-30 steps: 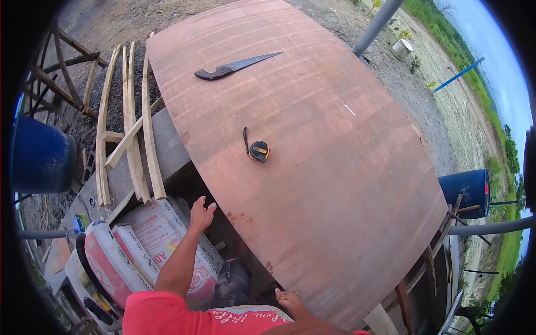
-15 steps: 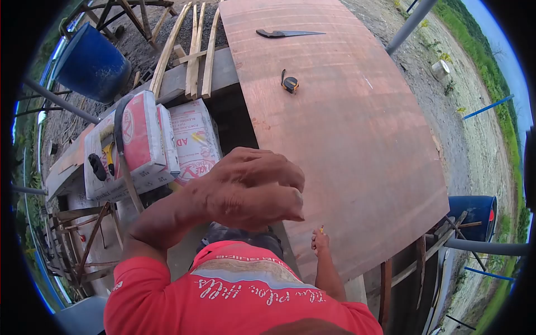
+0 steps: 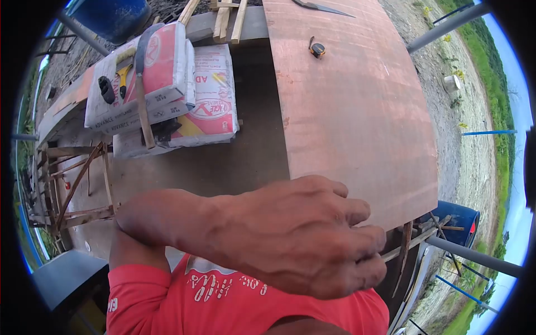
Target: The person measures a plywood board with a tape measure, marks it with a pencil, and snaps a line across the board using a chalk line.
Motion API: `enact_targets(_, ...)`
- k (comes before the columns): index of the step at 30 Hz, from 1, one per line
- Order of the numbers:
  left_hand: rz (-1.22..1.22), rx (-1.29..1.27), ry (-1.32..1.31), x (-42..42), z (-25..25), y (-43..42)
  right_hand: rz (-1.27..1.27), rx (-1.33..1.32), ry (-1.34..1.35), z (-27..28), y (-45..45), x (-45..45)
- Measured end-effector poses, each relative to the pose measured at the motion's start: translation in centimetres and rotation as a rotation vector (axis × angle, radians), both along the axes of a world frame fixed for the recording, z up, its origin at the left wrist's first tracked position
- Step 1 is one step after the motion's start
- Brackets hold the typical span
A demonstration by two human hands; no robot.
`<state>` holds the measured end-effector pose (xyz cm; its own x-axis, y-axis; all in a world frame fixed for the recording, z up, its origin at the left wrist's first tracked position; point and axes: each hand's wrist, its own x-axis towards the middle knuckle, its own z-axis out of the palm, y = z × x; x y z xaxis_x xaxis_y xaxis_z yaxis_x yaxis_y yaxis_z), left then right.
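Note:
My left hand (image 3: 301,237) is large in front of the camera, its back turned up and its fingers curled down; anything inside it is hidden. It overlaps my red shirt (image 3: 162,296) and the near edge of a reddish plywood sheet (image 3: 357,111). My right hand cannot be seen. On the plywood lie a black and yellow tape measure (image 3: 317,50) and, at the top edge, a handsaw (image 3: 324,8).
Stacked cement bags (image 3: 209,95) stand at the upper left, with a long wooden-handled tool (image 3: 143,100) and a yellow-handled tool (image 3: 123,80) on them. Beyond are wooden strips (image 3: 239,22), a blue drum (image 3: 114,19) and a wooden frame (image 3: 84,184).
My left hand was low beside the bags with fingers apart, then rose, curled, before the camera. My right hand, earlier holding a small yellow item, has gone from sight. The view has shifted toward my body.

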<state>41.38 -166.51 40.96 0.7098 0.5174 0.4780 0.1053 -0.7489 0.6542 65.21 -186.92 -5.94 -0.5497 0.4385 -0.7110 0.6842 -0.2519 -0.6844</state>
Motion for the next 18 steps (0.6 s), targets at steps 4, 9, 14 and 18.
enact_targets(4,0.120,-0.742,0.273,-5.6,-11.5,-9.0,0.355,0.055,0.036,6.9,-1.4,-6.4)
enact_targets(9,0.563,-1.322,0.687,-16.8,-29.9,-29.5,0.131,-0.006,-0.040,8.9,-2.5,-6.4)
enact_targets(14,0.709,-1.618,0.460,-17.0,-36.5,-36.1,0.089,-0.179,0.007,9.5,1.2,-4.4)
enact_targets(18,0.705,-1.289,0.549,-14.9,-32.4,-28.4,0.087,-0.296,0.039,8.9,4.8,-4.0)
